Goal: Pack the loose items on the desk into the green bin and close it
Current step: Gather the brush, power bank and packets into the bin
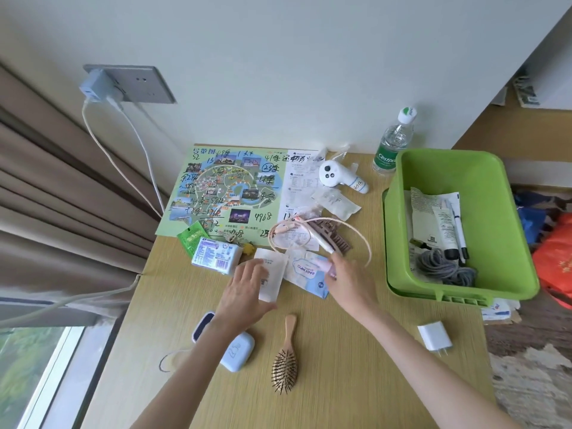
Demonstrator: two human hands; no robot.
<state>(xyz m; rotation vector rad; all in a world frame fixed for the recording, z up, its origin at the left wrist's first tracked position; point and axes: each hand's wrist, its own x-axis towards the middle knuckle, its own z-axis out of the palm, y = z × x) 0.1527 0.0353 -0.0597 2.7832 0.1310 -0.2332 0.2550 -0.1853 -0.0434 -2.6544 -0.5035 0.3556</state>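
- Head view: the green bin (433,168) stands open at the right edge of the desk (356,404), resting on what looks like its green lid (445,297). Inside it lie a paper packet (424,215), a pen (458,227) and a coiled grey cord (442,267).
- The left hand (244,292) lies with fingers straight and slightly spread on the left part of a white sachet (274,270), thumb at its near corner.
- The right hand (349,280) covers the right end of a baby wipes pack (306,270), which touches the sachet. I cannot tell whether its fingers pinch the pack.
- Loose on the desk: a tissue pack (216,255), a hairbrush (284,363), a white charger plug (435,335), a blue case (236,351), a thin headband (356,230) and a scribbled map (223,190).
- A water bottle (393,144) stands just behind the bin's left corner.
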